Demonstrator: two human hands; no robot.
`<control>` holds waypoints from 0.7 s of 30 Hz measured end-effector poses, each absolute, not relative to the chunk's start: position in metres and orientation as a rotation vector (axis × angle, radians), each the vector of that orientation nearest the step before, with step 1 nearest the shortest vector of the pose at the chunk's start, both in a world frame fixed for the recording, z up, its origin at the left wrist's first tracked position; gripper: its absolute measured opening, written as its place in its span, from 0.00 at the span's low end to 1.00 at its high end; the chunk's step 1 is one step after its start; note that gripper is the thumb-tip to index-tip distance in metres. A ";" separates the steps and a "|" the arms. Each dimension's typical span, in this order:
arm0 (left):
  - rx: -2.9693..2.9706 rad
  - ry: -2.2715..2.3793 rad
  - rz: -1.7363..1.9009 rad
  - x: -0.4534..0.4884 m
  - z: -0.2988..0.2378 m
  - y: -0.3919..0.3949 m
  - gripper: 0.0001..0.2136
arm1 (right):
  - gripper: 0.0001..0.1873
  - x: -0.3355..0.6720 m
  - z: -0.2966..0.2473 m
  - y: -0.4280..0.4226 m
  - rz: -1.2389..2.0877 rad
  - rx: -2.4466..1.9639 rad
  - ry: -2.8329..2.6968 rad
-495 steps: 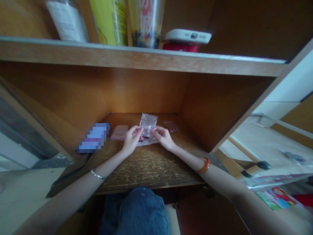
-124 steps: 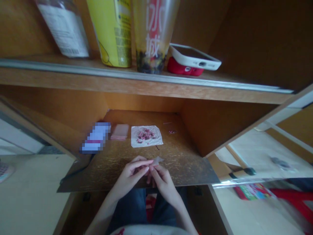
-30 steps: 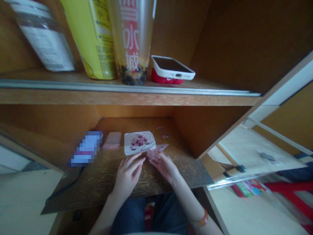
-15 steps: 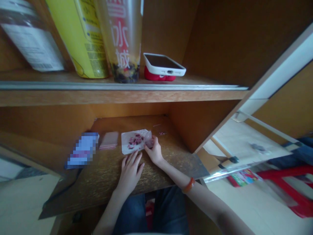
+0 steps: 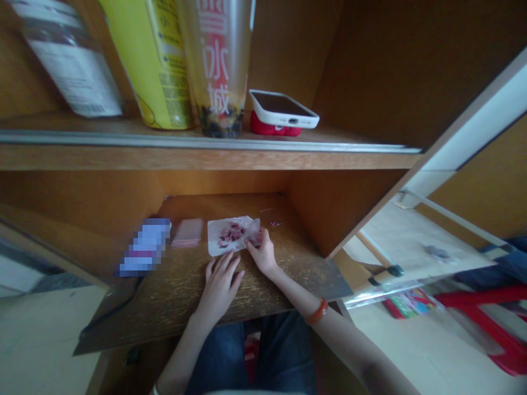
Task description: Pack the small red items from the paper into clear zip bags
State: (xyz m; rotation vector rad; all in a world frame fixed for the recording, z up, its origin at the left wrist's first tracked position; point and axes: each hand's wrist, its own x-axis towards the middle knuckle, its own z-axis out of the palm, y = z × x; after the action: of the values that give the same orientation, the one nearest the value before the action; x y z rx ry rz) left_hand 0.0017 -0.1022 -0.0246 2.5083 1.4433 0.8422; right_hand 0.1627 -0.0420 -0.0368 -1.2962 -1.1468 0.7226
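Note:
On the wooden desk lies a white sheet of paper (image 5: 214, 241) with small dark red and pink beads (image 5: 234, 232) gathered on it. My right hand (image 5: 262, 252) pinches the sheet's right side, where a translucent corner is lifted and curls over some beads. Flat on the desk, my left hand (image 5: 221, 282) rests with its fingers spread, the tips at the sheet's lower edge. A few more beads (image 5: 275, 223) lie right of the sheet, below a thin needle-like piece (image 5: 267, 210).
Left of the sheet sit a stack of pinkish squares (image 5: 188, 232) and a phone with a blurred screen (image 5: 145, 247), a cable trailing from it. On the shelf above stand a jar (image 5: 78, 71), a yellow bottle (image 5: 164, 82), a cup (image 5: 222, 66) and a white-cased phone (image 5: 284, 109).
The view has shifted slightly, so the shelf items appear further right. My right hand still pinches the sheet's right side; my left hand has barely moved.

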 end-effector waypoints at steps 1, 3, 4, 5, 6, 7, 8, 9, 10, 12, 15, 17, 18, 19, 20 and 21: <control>2.494 1.430 0.863 0.001 -0.024 -0.102 0.16 | 0.25 0.163 -0.037 -0.041 0.732 -1.280 -1.132; 2.450 1.406 0.923 -0.001 -0.021 -0.101 0.17 | 0.26 0.164 -0.036 -0.039 0.755 -1.236 -1.098; 2.415 1.402 0.961 -0.003 -0.020 -0.099 0.17 | 0.26 0.163 -0.034 -0.038 0.775 -1.204 -1.074; 2.371 1.403 1.004 -0.004 -0.018 -0.098 0.18 | 0.26 0.162 -0.032 -0.037 0.801 -1.168 -1.042; 2.318 1.405 1.048 -0.004 -0.016 -0.097 0.18 | 0.25 0.160 -0.030 -0.037 0.832 -1.130 -1.003; 2.258 1.404 1.092 -0.005 -0.014 -0.095 0.19 | 0.25 0.158 -0.026 -0.038 0.865 -1.095 -0.958; 2.190 1.395 1.136 -0.005 -0.011 -0.094 0.20 | 0.24 0.154 -0.023 -0.040 0.898 -1.066 -0.914; 2.120 1.372 1.176 -0.004 -0.008 -0.093 0.21 | 0.23 0.150 -0.018 -0.044 0.932 -1.045 -0.879; 2.051 1.337 1.211 -0.003 -0.005 -0.092 0.22 | 0.22 0.146 -0.014 -0.049 0.959 -1.031 -0.856; 1.916 1.253 1.258 0.000 -0.001 -0.093 0.24 | 0.21 0.137 -0.005 -0.061 1.011 -1.011 -0.869; 1.708 1.127 1.306 0.007 0.003 -0.095 0.22 | 0.19 0.131 0.005 -0.079 1.075 -1.007 -0.932; 1.544 1.074 1.324 0.010 0.004 -0.096 0.18 | 0.18 0.132 0.011 -0.088 1.134 -1.003 -0.965; 1.464 1.062 1.327 0.011 0.005 -0.097 0.15 | 0.17 0.134 0.013 -0.091 1.164 -0.996 -0.988; 1.389 1.060 1.329 0.012 0.005 -0.098 0.14 | 0.17 0.136 0.015 -0.094 1.196 -0.984 -1.013; 1.318 1.064 1.333 0.012 0.005 -0.098 0.13 | 0.17 0.139 0.016 -0.096 1.226 -0.971 -1.037; 1.252 1.067 1.337 0.011 0.006 -0.099 0.13 | 0.17 0.141 0.017 -0.098 1.254 -0.960 -1.059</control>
State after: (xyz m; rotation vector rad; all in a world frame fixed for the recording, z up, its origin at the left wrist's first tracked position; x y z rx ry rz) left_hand 0.0113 -0.0988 0.0055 1.2517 1.0673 1.3367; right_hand 0.1414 -0.0983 0.0167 -0.9604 -1.0588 1.2540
